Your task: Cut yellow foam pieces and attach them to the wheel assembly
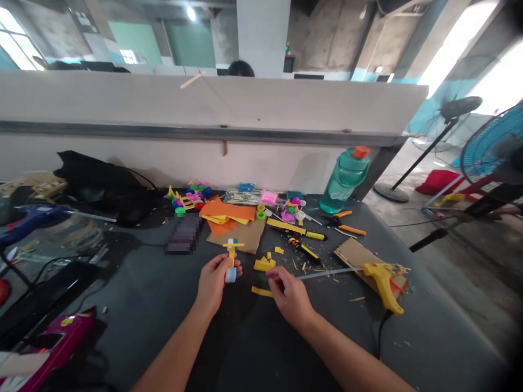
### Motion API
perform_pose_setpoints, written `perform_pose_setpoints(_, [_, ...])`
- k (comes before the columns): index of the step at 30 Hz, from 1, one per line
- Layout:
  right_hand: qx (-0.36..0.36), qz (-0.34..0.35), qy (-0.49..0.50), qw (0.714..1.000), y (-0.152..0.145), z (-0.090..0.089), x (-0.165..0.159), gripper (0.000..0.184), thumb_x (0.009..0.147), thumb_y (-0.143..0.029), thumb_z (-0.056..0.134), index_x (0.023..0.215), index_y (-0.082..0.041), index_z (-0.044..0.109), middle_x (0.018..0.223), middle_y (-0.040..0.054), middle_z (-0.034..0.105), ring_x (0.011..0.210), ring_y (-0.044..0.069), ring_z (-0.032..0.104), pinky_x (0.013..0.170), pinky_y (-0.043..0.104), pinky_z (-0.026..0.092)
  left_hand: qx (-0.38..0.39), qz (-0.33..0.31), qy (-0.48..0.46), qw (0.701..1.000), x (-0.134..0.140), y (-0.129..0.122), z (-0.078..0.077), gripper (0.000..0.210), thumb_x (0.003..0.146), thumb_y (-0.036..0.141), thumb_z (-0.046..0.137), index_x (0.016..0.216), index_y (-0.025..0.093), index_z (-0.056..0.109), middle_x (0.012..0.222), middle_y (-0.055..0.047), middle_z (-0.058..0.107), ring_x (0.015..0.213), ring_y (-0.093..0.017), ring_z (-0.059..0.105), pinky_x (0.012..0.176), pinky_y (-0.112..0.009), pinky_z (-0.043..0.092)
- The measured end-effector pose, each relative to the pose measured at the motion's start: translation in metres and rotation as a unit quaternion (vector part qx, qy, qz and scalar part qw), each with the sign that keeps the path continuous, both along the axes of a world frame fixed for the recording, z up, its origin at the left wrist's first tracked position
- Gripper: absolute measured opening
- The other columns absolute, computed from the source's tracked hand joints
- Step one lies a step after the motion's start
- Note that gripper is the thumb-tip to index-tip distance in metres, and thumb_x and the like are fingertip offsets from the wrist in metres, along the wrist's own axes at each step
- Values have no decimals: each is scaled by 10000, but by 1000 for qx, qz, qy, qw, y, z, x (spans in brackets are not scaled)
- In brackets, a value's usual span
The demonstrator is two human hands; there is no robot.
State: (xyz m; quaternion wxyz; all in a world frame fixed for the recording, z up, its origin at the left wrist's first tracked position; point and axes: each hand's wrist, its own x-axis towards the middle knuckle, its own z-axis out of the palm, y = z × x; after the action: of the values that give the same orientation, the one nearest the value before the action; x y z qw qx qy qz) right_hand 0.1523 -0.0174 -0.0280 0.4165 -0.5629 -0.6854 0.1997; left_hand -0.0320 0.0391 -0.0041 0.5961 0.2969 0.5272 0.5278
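Note:
My left hand point(214, 280) is closed around a small craft figure point(231, 258), held upright above the dark table. The figure has a yellow stem with a thin yellow crossbar, green and white bits at its top, and a round light-blue and white base. To its right, my right hand point(290, 294) hovers low with fingers curled and thumb close to the fingertips; whatever they may pinch is too small to make out. A flat yellow strip point(261, 292) lies by its thumb. Just beyond the fingertips sit cut yellow foam pieces point(265, 264).
A yellow glue gun point(382, 283) rests on cardboard at right, its cord trailing frontward. Behind are a cutter knife point(306, 250), orange-handled pliers point(351, 230), orange sheets point(224, 209) and a green bottle point(345, 179). A magenta tool point(61, 343) lies front left. A low partition point(183, 158) borders the back.

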Motion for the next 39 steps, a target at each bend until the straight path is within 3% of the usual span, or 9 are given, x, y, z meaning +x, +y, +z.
perform_pose_setpoints(4, [-1, -1, -57, 998, -2, 8, -3, 103, 854, -179, 503, 793, -209, 580, 646, -20, 617, 575, 124, 587, 553, 208, 403, 14, 2, 9, 1000, 1, 0, -3, 282, 666, 285, 709, 869, 99, 650, 687, -49, 695, 598, -171, 674, 607, -298, 574])
perform_pose_setpoints(8, [50, 59, -171, 982, -7, 17, -7, 288, 860, -290, 549, 587, -200, 548, 605, 2, 567, 626, 141, 555, 604, 234, 403, 27, 2, 9, 1000, 1, -1, -4, 260, 667, 274, 704, 857, 106, 646, 672, -38, 689, 596, -170, 672, 603, -298, 573])
perform_pose_setpoints(11, [64, 46, -211, 974, -7, 17, -7, 152, 837, -331, 592, 773, -207, 653, 741, 47, 617, 744, 185, 571, 681, 279, 449, 31, -4, 11, 999, 0, -1, -3, 266, 664, 276, 709, 856, 101, 651, 660, -39, 685, 584, -167, 667, 593, -296, 573])
perform_pose_setpoints(13, [69, -3, -220, 973, -3, 15, -3, 197, 829, -316, 604, 963, -184, 662, 859, 95, 633, 834, 228, 574, 754, 336, 472, 31, -2, 6, 999, -1, 0, -3, 261, 662, 274, 712, 845, 98, 651, 657, -41, 682, 582, -164, 664, 589, -297, 574])
perform_pose_setpoints(15, [79, -32, -216, 973, 1, 12, 2, 291, 828, -279, 600, 1087, -150, 630, 966, 134, 627, 904, 258, 563, 820, 388, 472, 31, 1, 1, 1000, -1, 0, -3, 250, 661, 269, 711, 833, 98, 647, 660, -44, 682, 585, -163, 663, 588, -302, 577])
perform_pose_setpoints(19, [108, -15, -163, 981, 4, 10, 12, 370, 824, -161, 551, 1193, -139, 567, 1097, 133, 602, 1010, 257, 537, 916, 411, 442, 30, 2, 13, 999, 2, 1, -4, 244, 663, 270, 700, 824, 99, 636, 653, -40, 681, 578, -171, 666, 578, -312, 579])
perform_pose_setpoints(27, [72, -72, -56, 993, 0, 6, 17, 341, 794, -100, 515, 1122, -173, 573, 1011, 103, 597, 950, 234, 557, 863, 385, 486, 27, -57, 43, 997, 7, -4, -3, 353, 670, 243, 698, 966, 143, 534, 656, -33, 698, 614, -204, 696, 588, -319, 574])
perform_pose_setpoints(39, [48, -47, -56, 996, 0, 5, 20, 293, 820, -120, 506, 1093, -201, 576, 980, 86, 604, 917, 228, 568, 802, 373, 503, 16, -127, 55, 990, 5, -6, -6, 321, 666, 356, 703, 818, 159, 501, 685, -52, 709, 674, -212, 705, 610, -283, 544])
